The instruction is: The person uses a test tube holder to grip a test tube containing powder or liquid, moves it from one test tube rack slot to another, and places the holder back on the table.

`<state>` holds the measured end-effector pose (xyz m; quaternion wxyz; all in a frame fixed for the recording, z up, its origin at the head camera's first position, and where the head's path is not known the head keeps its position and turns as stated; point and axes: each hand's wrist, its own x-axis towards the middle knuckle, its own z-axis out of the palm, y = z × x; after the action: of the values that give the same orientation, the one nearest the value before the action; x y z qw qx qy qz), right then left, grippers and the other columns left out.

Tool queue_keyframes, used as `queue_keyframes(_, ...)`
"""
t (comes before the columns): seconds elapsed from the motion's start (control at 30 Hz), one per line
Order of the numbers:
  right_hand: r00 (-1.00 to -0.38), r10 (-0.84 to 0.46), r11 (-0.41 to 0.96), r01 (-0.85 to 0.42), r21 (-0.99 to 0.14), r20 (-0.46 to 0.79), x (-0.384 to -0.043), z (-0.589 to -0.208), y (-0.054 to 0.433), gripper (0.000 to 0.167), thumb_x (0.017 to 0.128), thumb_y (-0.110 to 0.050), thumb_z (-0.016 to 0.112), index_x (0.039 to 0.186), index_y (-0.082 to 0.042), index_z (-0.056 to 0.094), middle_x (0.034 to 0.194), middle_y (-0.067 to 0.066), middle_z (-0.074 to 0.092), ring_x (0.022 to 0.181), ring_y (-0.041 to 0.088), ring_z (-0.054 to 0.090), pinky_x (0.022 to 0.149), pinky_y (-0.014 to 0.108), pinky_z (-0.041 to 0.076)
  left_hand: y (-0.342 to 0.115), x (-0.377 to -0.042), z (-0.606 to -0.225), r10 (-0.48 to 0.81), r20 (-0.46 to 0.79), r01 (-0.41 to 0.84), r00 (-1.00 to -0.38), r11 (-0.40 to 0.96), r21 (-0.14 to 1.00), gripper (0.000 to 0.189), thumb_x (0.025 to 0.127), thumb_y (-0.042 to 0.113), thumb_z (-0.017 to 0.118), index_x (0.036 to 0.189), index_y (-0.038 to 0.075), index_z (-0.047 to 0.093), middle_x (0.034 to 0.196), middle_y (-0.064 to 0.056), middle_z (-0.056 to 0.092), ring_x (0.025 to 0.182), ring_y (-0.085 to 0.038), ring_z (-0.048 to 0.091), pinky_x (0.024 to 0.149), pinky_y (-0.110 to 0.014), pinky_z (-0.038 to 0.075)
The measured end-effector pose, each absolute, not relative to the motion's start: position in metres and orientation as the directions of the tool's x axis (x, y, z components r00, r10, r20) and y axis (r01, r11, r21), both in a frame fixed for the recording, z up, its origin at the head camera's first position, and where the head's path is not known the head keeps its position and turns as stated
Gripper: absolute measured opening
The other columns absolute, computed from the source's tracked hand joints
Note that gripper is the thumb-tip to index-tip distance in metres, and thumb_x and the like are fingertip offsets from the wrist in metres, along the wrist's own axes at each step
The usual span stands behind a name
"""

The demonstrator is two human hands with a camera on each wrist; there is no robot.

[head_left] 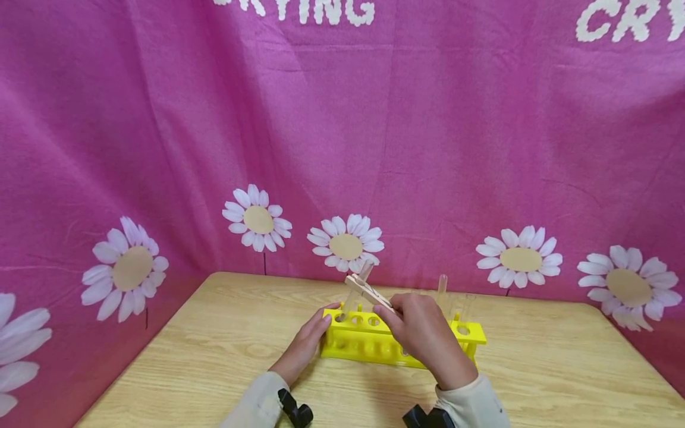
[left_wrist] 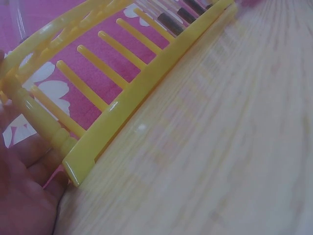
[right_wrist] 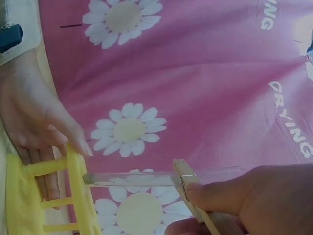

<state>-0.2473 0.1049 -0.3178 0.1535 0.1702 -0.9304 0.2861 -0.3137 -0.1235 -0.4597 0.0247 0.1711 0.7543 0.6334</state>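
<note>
A yellow test tube rack (head_left: 353,355) stands on the table, its left end held by my left hand (head_left: 305,345). The thumb lies along the top plate, and fingers reach around the end post (left_wrist: 36,110) in the left wrist view. My right hand (head_left: 425,333) grips a wooden test tube holder (head_left: 369,291). Its jaws clasp a clear test tube (right_wrist: 132,179) with something greyish at its bottom. That tube leans slightly, its lower end at the rack's leftmost hole; whether it has entered cannot be made out. My right hand hides part of the rack.
Other clear tubes, one of them upright (head_left: 442,288), stand in the rack's right part. Dark contents (left_wrist: 170,24) show low in several tubes. Behind the wooden table (head_left: 556,356) hangs a pink cloth (head_left: 428,148) with white daisies.
</note>
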Motion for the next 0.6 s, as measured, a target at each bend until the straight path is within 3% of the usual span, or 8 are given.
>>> queue_keyframes(0.6,-0.938,-0.179,0.788,-0.317,-0.527,0.297,-0.248,-0.309,0.117,0.034,0.091,-0.029,0.068,0.063,-0.011,0.06,0.049,-0.003,0.038,0.043,0.011,0.036,0.043,0.025,0.03,-0.124,-0.315,-0.459,0.291,0.184,0.231,-0.939,0.136,0.963,0.052,0.101,0.049,0.038,0.146,0.022,0.042,0.152,0.0,0.037,0.143,-0.025,0.022,0.116,-0.053,0.01)
